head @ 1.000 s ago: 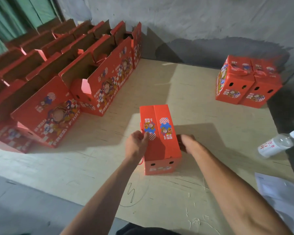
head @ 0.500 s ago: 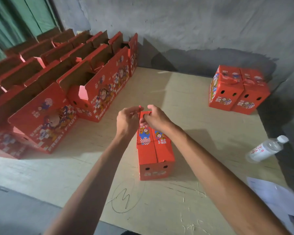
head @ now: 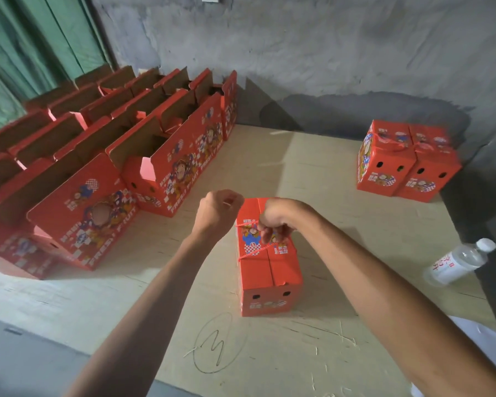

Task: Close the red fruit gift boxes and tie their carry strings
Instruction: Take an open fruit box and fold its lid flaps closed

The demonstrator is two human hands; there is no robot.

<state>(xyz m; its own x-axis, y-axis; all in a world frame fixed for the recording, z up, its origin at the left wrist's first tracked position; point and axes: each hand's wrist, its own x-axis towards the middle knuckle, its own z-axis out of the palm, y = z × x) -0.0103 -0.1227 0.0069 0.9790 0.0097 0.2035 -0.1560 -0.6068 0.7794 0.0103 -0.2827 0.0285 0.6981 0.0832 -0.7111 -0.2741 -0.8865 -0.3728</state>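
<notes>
- Far to the left of both hands, rows of open red boxes stand with their brown flaps raised, reaching back toward a green curtain.
- The left hand is raised just left of the closed red box, above its far left top edge. The forearm comes up from the lower left, the wrist bent, the back of the hand toward the camera. Its fingers are curled into a loose fist; the string seems to run toward it, but whether the fingers actually pinch it I cannot tell.
- The closed red box stands on the wooden tabletop directly under and between the two hands, lid flaps folded shut, its near end with two round holes facing the camera.
- A thin red carry string crosses the lid in two taut lines, from the box's left edge up to the right hand.
- The right hand hovers over the middle of the lid, wrist flexed, fingers curled downward and pinching the string. The right forearm stretches in from the lower right corner.
- Below the hands, a pen-drawn circle marks the tabletop.
- Well beyond the right hand, by the grey wall, two finished boxes sit touching side by side, strings tied.
- Right of the right forearm lies a plastic water bottle on its side.
</notes>
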